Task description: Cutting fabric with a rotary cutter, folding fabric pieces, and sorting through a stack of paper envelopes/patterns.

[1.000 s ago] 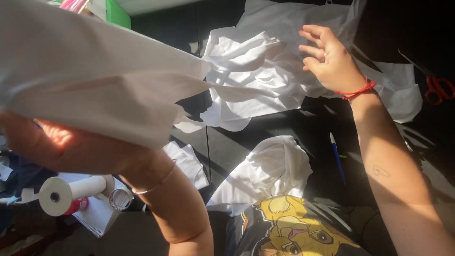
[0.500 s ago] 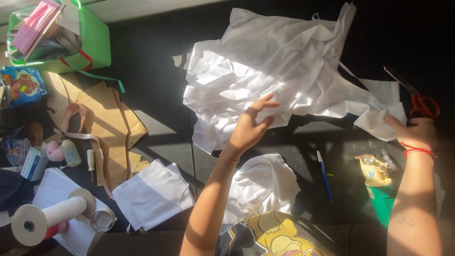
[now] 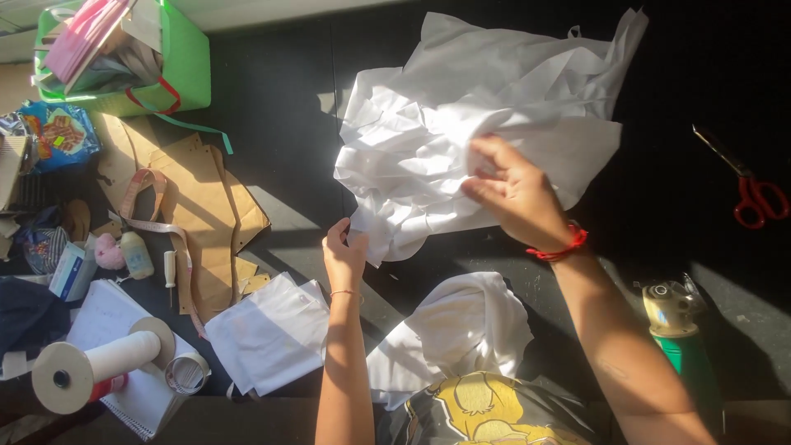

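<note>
A big crumpled sheet of thin white paper (image 3: pixel 461 124) lies spread over the dark table (image 3: pixel 280 107). My left hand (image 3: pixel 344 251) pinches its lower left corner. My right hand (image 3: pixel 515 194), with a red cord bracelet at the wrist, presses on and grips the sheet near its middle. A bunched white cloth (image 3: pixel 461 330) lies just below, between my forearms.
Red-handled scissors (image 3: pixel 746 185) lie at the far right. A green bin (image 3: pixel 140 58), brown paper pattern pieces (image 3: pixel 202 206), a measuring tape (image 3: pixel 152 227), a folded white piece (image 3: pixel 268 334) and a white spool (image 3: pixel 91 367) are on the left. A green bottle (image 3: pixel 680 325) stands at the lower right.
My right hand moved left from the sheet's right edge to its middle. My left hand slid down and left to the sheet's lower corner. The view shifted slightly.
</note>
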